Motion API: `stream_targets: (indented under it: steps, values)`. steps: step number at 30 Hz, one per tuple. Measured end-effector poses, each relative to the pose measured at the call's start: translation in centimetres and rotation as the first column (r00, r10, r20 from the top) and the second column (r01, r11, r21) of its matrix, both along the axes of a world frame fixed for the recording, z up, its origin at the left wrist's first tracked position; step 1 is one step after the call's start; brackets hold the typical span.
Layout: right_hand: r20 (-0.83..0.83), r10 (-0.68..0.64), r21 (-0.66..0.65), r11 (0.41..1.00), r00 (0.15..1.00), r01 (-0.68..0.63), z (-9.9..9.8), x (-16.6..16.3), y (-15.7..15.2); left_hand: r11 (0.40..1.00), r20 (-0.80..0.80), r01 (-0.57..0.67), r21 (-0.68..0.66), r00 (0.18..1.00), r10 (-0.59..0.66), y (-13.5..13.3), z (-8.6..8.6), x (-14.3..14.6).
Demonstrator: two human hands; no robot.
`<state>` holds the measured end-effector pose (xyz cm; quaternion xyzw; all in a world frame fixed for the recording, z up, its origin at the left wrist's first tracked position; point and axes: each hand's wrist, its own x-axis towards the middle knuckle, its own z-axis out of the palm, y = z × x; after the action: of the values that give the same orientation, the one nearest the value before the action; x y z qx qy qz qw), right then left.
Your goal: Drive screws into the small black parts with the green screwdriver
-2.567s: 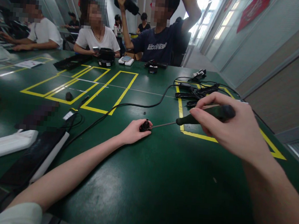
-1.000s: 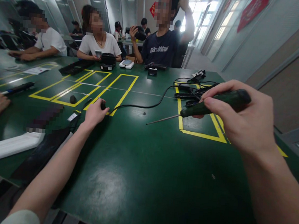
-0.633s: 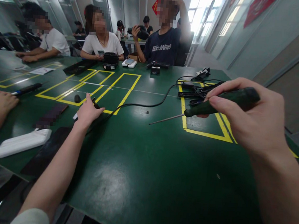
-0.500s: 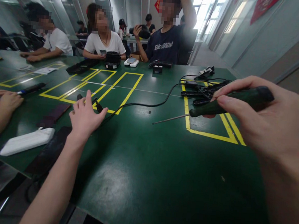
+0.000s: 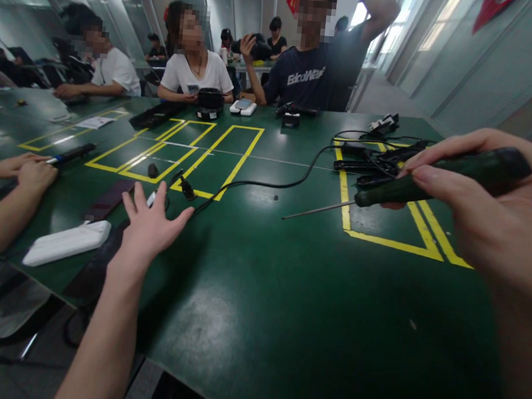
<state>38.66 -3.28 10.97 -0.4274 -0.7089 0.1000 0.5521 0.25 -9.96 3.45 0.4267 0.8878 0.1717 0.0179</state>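
Observation:
My right hand (image 5: 489, 200) grips a screwdriver (image 5: 440, 177) by its dark green handle, above the right side of the green table (image 5: 258, 286). Its thin metal shaft points left and slightly down. My left hand (image 5: 154, 230) is held out over the table with fingers spread, and nothing is in it. Just beyond the left fingers lies a small black plug (image 5: 186, 187). A black cable (image 5: 271, 184) runs from near that hand across to a cluster of black items (image 5: 366, 165), partly hidden behind my right hand.
Left of my arm are a white power bank (image 5: 67, 243) and a dark phone (image 5: 110, 200). A neighbour's hands (image 5: 35, 173) rest at the left edge, by a dark tool (image 5: 72, 154). Yellow tape (image 5: 347, 206) marks rectangles. People (image 5: 305, 72) sit across the table, near a black case (image 5: 209, 102).
The view has shifted a little, so most things sit further right. My left fingers are lower against the table, uncovering the plug and a small dark object. My right hand still grips the screwdriver.

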Motion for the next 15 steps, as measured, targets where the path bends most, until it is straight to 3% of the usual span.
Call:
stream_targets:
  steps: [6,10,15]
  values:
    - [-0.006,-0.01,-0.022,1.0,1.0,0.01,0.1,0.0,-0.1,1.0,-0.025,0.016,0.011,1.0,-0.016,0.2,-0.6,-0.2]
    - [-0.001,-0.058,-0.019,0.998,0.998,0.058,0.2,0.0,-0.1,0.994,-0.108,0.098,0.047,0.99,-0.093,0.4,-0.8,0.9]
    - [-0.013,-0.03,-0.018,0.999,0.999,0.03,0.3,0.0,0.0,0.952,-0.099,0.215,0.219,0.975,-0.198,3.1,-0.9,1.5]
